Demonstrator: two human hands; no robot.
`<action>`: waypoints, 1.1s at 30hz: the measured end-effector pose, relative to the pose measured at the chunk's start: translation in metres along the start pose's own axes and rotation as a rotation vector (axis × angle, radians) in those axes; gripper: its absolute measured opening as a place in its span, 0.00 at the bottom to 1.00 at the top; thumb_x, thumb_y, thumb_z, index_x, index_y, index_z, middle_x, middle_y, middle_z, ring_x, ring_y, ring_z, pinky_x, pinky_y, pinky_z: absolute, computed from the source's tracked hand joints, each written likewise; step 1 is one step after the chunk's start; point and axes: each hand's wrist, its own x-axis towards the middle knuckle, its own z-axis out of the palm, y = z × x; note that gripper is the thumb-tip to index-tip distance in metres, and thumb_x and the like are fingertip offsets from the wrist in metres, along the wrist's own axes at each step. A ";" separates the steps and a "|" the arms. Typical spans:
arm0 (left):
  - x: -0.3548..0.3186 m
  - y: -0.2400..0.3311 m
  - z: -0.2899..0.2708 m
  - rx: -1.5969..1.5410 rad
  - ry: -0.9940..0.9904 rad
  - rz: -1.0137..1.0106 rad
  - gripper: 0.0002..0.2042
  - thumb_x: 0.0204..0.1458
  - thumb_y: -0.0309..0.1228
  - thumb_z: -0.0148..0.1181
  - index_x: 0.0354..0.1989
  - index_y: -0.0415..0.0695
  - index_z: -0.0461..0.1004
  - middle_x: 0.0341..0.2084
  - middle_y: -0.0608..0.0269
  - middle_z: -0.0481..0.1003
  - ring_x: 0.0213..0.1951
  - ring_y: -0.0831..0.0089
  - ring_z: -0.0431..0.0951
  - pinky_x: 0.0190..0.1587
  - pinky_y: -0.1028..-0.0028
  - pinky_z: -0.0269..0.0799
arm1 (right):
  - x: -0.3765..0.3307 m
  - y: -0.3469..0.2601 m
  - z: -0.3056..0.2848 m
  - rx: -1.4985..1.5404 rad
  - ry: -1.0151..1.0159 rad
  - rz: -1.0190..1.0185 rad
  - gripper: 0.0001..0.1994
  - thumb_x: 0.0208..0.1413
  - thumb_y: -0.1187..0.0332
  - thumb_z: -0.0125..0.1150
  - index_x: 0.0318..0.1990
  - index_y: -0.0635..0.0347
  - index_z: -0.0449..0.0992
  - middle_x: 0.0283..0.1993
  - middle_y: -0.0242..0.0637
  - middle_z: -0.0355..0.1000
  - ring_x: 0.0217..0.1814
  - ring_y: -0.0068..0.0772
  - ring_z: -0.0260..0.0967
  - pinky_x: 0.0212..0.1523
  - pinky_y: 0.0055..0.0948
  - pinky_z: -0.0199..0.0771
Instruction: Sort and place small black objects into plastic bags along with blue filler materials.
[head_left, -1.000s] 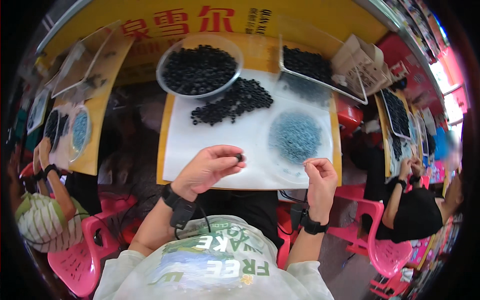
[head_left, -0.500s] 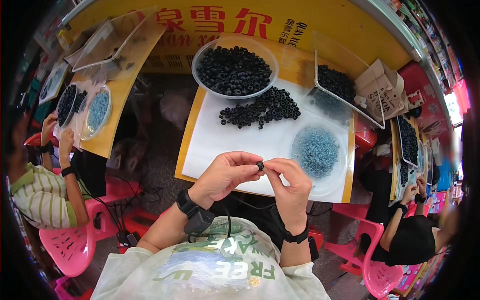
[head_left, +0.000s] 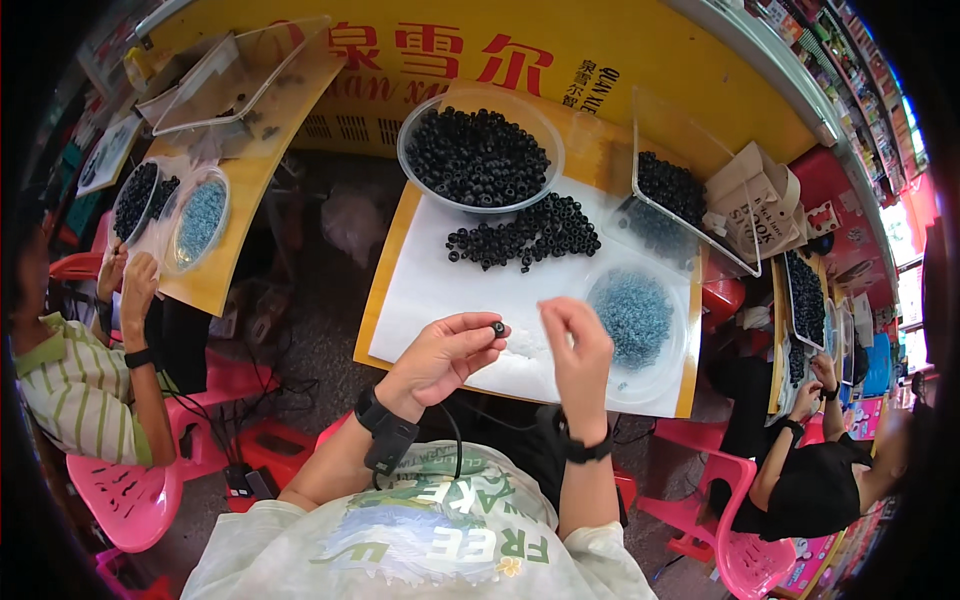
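Between thumb and forefinger, my left hand (head_left: 447,352) pinches a black bead (head_left: 498,328) above the white paper's front edge. My right hand (head_left: 578,345) is raised a little to the right of it, fingertips drawn together. Anything held in that pinch is too small to make out. Just beyond the right hand lies a shallow clear dish (head_left: 682,372) of small blue beads (head_left: 630,318). Loose black beads (head_left: 525,235) are heaped on the white paper (head_left: 425,270), in front of a round clear tub (head_left: 404,158) filled with more of them.
A tilted clear bin (head_left: 637,150) with black beads stands at the back right, beside a beige paper bag (head_left: 757,205). Co-workers sit at tables left and right, a striped sleeve (head_left: 70,385) and a black sleeve (head_left: 815,490) showing. A pink chair (head_left: 735,500) is near my right.
My right hand has parted from my left hand and lifted away. The black bead stays in my left fingers, now slightly further left. The whole view has shifted a little.
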 end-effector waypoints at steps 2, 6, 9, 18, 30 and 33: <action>0.000 0.001 -0.003 -0.035 0.008 -0.001 0.11 0.60 0.21 0.59 0.51 0.37 0.75 0.44 0.55 0.79 0.42 0.73 0.82 0.48 0.76 0.82 | 0.022 0.022 0.004 -0.148 -0.043 0.017 0.06 0.55 0.76 0.64 0.41 0.65 0.80 0.37 0.43 0.76 0.35 0.38 0.74 0.40 0.33 0.74; -0.005 0.004 -0.010 -0.068 -0.012 0.006 0.12 0.60 0.21 0.59 0.51 0.37 0.74 0.44 0.54 0.79 0.42 0.73 0.81 0.48 0.77 0.82 | 0.049 0.058 0.027 -0.345 -0.098 -0.033 0.06 0.54 0.77 0.62 0.40 0.63 0.80 0.38 0.44 0.75 0.37 0.44 0.75 0.40 0.38 0.75; -0.011 0.010 -0.016 -0.079 0.001 0.024 0.11 0.60 0.21 0.59 0.51 0.37 0.74 0.44 0.54 0.79 0.42 0.73 0.81 0.48 0.77 0.82 | 0.057 0.067 0.040 -0.490 -0.155 -0.139 0.07 0.53 0.77 0.62 0.39 0.61 0.79 0.38 0.44 0.74 0.41 0.48 0.74 0.41 0.43 0.75; -0.011 0.018 -0.026 -0.082 0.011 0.050 0.12 0.59 0.21 0.60 0.51 0.38 0.75 0.44 0.55 0.79 0.42 0.74 0.82 0.48 0.77 0.81 | 0.053 0.084 0.040 -0.332 -0.180 -0.065 0.08 0.53 0.78 0.62 0.41 0.61 0.80 0.34 0.41 0.77 0.33 0.37 0.74 0.35 0.33 0.74; 0.009 0.007 -0.012 -0.020 -0.077 0.057 0.10 0.59 0.20 0.60 0.49 0.39 0.75 0.43 0.55 0.80 0.44 0.70 0.83 0.49 0.75 0.82 | -0.009 0.024 0.008 0.877 -0.147 0.645 0.10 0.62 0.76 0.60 0.49 0.69 0.78 0.42 0.41 0.79 0.36 0.21 0.73 0.41 0.20 0.75; 0.011 0.005 -0.008 -0.002 -0.071 0.047 0.10 0.58 0.20 0.61 0.48 0.39 0.76 0.43 0.55 0.80 0.44 0.70 0.83 0.48 0.75 0.82 | -0.013 0.018 0.003 0.778 -0.163 0.555 0.11 0.60 0.77 0.62 0.49 0.70 0.78 0.42 0.40 0.79 0.38 0.22 0.74 0.42 0.21 0.75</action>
